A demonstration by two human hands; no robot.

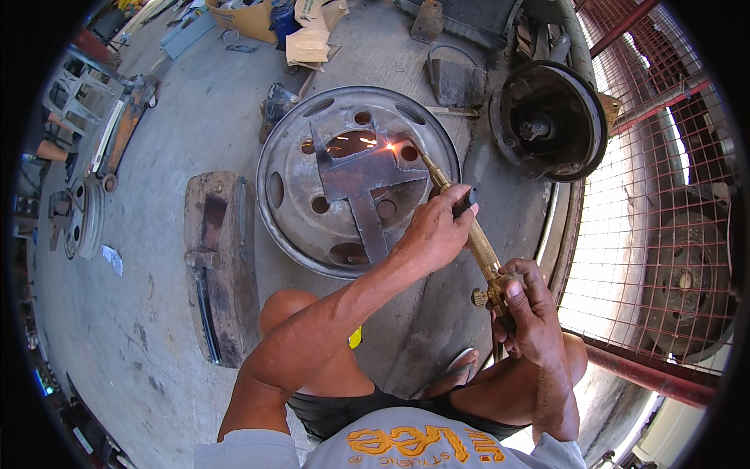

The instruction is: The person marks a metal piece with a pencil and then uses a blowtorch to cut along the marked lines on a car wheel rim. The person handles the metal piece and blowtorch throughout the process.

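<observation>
**Cutting torch on plate, laid over wheel rim**

Listing by size, largest first.

1. Concrete floor [180,141]: grey, stained, rough. One expanse.
2. Red wire mesh fence [648,180]: square grid on red tube frame, at the person's right; cut off by the picture's rim.
3. Steel wheel rim [285,156]: one, round, dished, dull grey, lying flat on the floor ahead of the knees. Oval and round holes ring the disc; some are covered by the plate, so no sure count.
4. Brake drum hub [547,117]: one, dark, rusty, round, just beside the rim near the fence.
5. Wooden board [219,258]: one, long, worn, left of the rim, with dark metal strips on it that are hard to make out.
6. Metal plate [355,176]: one, flat, brown-rust, irregular with a long narrow tail, resting on the wheel rim. A bright orange glow and sparks show at its upper right edge, where the torch tip meets it.
7. Cutting torch [476,238]: one, brass, knurled tube with a valve body at the rear; nozzle on the plate, hose hidden behind the right hand.
8. Left hand [433,230]: fingers closed around the front of the torch tube.
9. Right hand [531,309]: wrapped tight on the torch's valve end.
10. Cardboard scraps [308,39]: several, at the far edge, blurred.
</observation>
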